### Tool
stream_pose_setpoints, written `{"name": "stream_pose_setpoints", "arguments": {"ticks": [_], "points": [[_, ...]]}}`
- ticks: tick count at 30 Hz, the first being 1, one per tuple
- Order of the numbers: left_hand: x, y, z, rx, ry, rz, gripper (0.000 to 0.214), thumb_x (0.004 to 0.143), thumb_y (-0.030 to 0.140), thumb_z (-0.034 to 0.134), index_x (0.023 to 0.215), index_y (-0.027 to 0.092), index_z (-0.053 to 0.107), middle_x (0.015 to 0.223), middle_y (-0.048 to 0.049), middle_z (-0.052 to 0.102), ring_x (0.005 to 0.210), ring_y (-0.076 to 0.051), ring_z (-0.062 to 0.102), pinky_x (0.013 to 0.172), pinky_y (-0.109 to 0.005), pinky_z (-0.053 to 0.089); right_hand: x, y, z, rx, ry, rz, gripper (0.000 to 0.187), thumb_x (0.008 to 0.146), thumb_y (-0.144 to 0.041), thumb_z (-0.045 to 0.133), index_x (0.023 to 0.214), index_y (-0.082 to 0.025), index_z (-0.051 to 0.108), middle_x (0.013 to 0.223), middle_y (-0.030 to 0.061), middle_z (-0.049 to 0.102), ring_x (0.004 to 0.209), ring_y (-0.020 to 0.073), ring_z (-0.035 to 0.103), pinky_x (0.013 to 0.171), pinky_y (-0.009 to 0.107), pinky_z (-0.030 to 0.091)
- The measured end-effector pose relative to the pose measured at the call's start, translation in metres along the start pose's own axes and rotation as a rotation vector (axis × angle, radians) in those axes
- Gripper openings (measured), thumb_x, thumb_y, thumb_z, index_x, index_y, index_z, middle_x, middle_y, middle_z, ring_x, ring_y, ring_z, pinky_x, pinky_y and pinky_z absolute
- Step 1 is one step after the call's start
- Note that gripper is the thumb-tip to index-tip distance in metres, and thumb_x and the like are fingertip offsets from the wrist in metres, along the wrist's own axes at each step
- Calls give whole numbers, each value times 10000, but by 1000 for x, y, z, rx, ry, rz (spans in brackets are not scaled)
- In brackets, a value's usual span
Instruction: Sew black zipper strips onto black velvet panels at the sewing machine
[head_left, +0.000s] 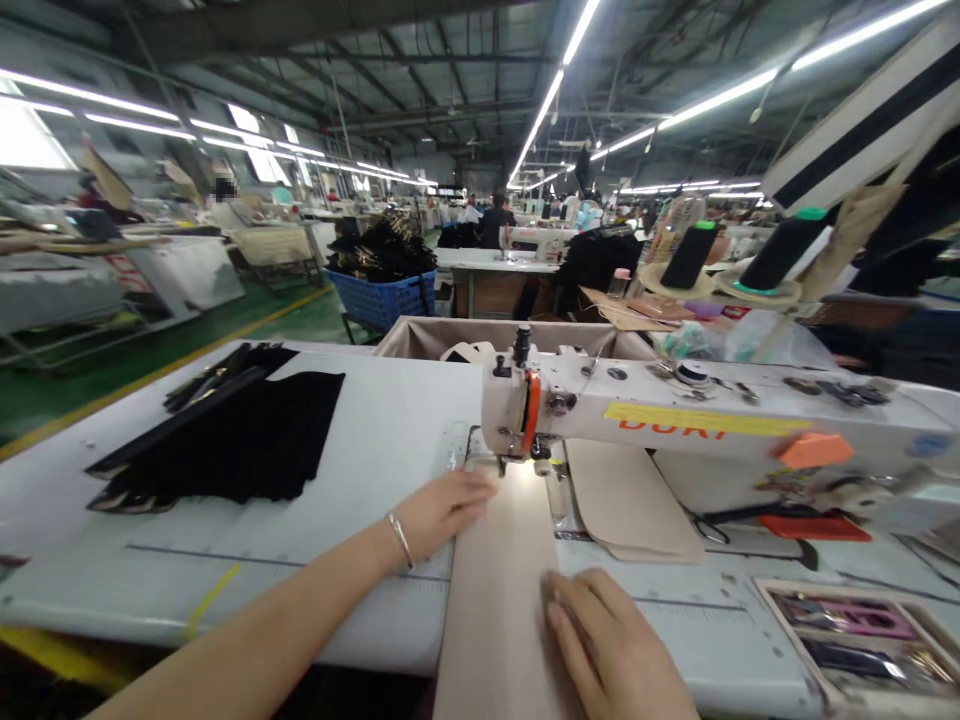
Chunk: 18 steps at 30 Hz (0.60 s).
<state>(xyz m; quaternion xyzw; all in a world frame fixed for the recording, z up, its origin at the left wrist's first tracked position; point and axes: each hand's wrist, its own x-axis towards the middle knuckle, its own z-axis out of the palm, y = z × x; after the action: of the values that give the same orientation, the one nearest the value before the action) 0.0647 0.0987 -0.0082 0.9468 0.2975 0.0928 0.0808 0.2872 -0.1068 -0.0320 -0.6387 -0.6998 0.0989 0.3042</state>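
Observation:
A long beige fabric piece [499, 600] runs from the table's front edge up under the needle area of a white sewing machine [517, 410]. My left hand [446, 510], a silver bracelet at its wrist, lies with fingers stretched flat on the fabric's left edge, just left of the presser foot [502, 466]. Lower down, my right hand [619, 645] has its fingers bent around the right edge of the same piece; its fingertips are slightly blurred. A lamp lights the fabric at the needle.
Black fabric pieces [240, 430] lie stacked on the left of the table. Beige panels [630, 500] rest under the machine arm, near scissors [709, 528]. A tool tray [765, 600] sits at the right. Behind stand thread cones [690, 255] and a blue basket [382, 295].

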Motion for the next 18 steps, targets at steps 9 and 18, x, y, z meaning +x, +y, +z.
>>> {"name": "stream_pose_setpoints", "arguments": {"ticks": [9,18], "points": [[-113,-172,-85,337,92,-806,547,871,387,467,1271,29,575,1306,-281,559,1194,-442,543,964,-566,433,82,1,29,-307,51,-184,424,949,-303,503,1371,-257,514,1344,86,555,1217,284,531,1044,481,444],[-115,-208,-108,287,8,-748,374,793,356,589,1066,130,709,1041,-129,679,969,-332,656,894,-417,478,79,1,25,-309,25,-165,438,950,-286,487,1388,-275,496,1375,63,532,1244,272,503,1057,469,429]]}}
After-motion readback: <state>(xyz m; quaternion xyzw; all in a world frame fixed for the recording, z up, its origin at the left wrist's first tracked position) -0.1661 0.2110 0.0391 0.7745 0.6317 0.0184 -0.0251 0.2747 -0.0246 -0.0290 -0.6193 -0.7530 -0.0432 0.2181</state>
